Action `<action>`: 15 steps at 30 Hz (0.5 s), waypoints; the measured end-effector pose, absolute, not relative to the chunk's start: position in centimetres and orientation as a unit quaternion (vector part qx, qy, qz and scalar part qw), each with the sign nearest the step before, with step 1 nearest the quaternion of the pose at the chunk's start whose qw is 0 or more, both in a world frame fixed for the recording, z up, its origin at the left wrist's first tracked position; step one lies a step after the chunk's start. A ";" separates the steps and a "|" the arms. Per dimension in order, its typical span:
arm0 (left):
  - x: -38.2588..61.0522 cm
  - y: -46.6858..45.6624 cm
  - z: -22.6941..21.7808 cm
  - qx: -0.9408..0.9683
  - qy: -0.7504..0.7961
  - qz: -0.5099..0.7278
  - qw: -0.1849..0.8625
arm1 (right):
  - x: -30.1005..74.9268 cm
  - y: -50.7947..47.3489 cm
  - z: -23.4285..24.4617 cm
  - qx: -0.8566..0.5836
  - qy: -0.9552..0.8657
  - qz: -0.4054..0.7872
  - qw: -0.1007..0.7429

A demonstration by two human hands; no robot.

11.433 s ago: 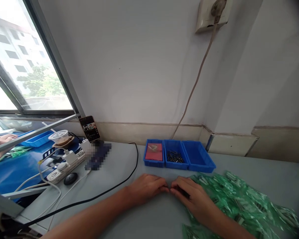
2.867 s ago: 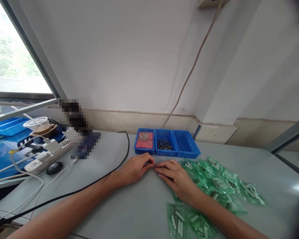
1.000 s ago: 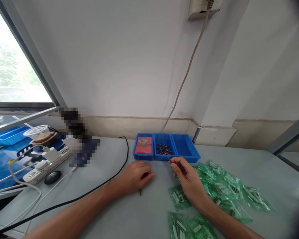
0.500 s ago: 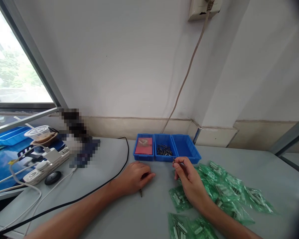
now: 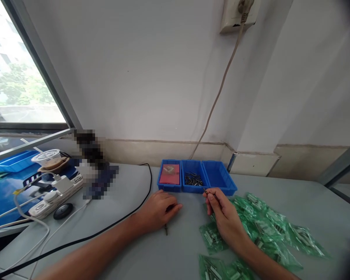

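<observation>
My left hand (image 5: 160,208) rests on the grey table, its fingers curled under and the thumb pointing right. A small dark metal screw (image 5: 166,230) pokes out below it; whether the fingers grip it is hidden. My right hand (image 5: 221,208) is closed in a pinch on a small, thin screw (image 5: 205,191), just in front of the blue bins. The middle bin (image 5: 194,190) holds a heap of dark metal screws (image 5: 193,179). In the left bin (image 5: 169,188) lie a pink card (image 5: 169,178) and a small clear bag.
A right-hand blue bin (image 5: 220,179) adjoins the others. Several green bags of metal parts (image 5: 268,225) lie around my right forearm. A black cable (image 5: 116,221) crosses by my left arm. A power strip (image 5: 58,198), black mouse (image 5: 63,211) and lidded cup (image 5: 48,158) are at left.
The whole view has shifted slightly down and to the right. Both hands keep nearly the same places; the screw in my right fingertips shows a little more clearly.
</observation>
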State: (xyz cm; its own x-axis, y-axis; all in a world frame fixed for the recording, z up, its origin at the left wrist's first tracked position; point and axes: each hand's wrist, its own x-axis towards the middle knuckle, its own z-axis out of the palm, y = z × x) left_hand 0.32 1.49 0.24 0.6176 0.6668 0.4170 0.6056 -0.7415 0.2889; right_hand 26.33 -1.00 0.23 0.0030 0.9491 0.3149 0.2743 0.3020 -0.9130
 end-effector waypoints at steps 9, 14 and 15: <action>0.4 1.4 0.5 0.893 0.359 0.268 0.053 | 26.4 -1.5 0.6 -0.503 -0.628 0.343 0.485; 0.4 1.3 0.6 0.890 0.363 0.269 0.055 | 26.4 -1.4 0.5 -0.509 -0.623 0.341 0.487; 0.4 1.3 0.7 0.890 0.364 0.270 0.056 | 26.5 -1.3 0.5 -0.508 -0.624 0.339 0.488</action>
